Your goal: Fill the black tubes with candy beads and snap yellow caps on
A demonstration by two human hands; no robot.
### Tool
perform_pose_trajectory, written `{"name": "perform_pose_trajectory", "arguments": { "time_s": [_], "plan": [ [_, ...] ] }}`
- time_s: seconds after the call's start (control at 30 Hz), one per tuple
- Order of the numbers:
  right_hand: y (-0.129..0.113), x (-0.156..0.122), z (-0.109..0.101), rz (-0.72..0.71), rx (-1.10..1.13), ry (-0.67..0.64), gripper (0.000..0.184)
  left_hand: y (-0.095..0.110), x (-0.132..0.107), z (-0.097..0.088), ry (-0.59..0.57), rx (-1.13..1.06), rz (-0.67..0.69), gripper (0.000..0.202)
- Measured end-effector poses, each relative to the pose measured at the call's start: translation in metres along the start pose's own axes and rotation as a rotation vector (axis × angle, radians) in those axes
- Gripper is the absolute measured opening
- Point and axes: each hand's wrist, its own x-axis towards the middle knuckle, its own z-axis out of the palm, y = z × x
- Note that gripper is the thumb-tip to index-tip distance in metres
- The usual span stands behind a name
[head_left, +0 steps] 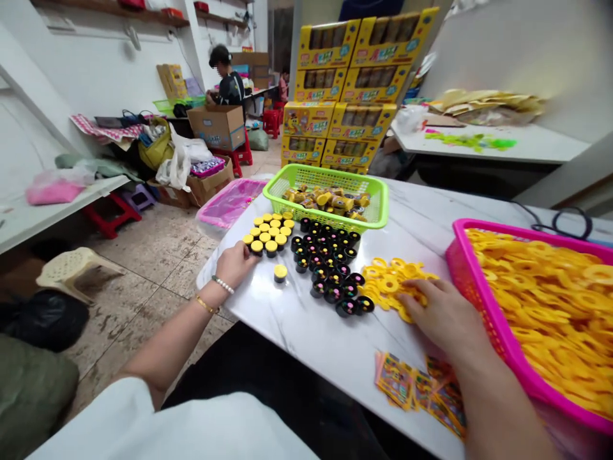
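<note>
My left hand (235,263) rests at the table's left edge, fingers closed against the side of a yellow-topped black cup (257,247) at the near corner of a tight group. One more yellow-topped cup (280,274) stands apart from them. To the right are rows of open black cups (330,255) with small coloured bits inside. Over a loose pile of flat yellow plastic rings (383,281), my right hand (443,313) has its thumb and fingers closed around a ring, partly hidden by the hand. Printed cards (400,380) lie near my right forearm.
A green basket (325,222) of wrapped brown-and-yellow pieces stands behind the cups. At right, a pink basket (460,255) is heaped with yellow rings. Stacked yellow boxes (330,83) rise beyond the table. A person (228,83) works by a carton (215,128); a pink-lidded bin (230,204) sits left.
</note>
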Motion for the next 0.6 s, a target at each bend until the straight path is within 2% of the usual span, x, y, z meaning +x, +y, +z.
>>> {"name": "perform_pose_trajectory", "arguments": {
  "time_s": [0.07,0.13,0.23,0.3,0.33,0.47,0.6],
  "plan": [
    [0.0,-0.002,-0.004,0.001,0.011,-0.03,0.036,-0.003,-0.005,-0.003,0.008,-0.009,0.007,0.021],
    [-0.001,-0.005,-0.01,0.014,0.019,-0.071,0.038,0.0,-0.02,-0.004,0.002,-0.031,0.063,0.02],
    [-0.009,-0.012,-0.02,0.036,0.032,-0.073,0.04,0.013,-0.048,0.0,-0.073,-0.068,0.315,0.035],
    [-0.016,-0.016,-0.023,0.057,0.013,-0.066,0.039,0.025,-0.059,0.005,-0.146,-0.037,0.481,0.049],
    [-0.02,-0.019,-0.024,0.059,-0.003,-0.078,0.037,0.03,-0.06,0.008,-0.178,-0.006,0.519,0.053],
    [-0.029,-0.034,-0.021,0.004,-0.048,-0.151,0.034,0.039,-0.049,0.014,-0.238,0.089,0.509,0.039],
    [-0.029,-0.049,-0.013,-0.005,-0.039,-0.119,0.029,0.022,-0.037,0.008,-0.175,0.145,0.443,0.038]
  ]
}}
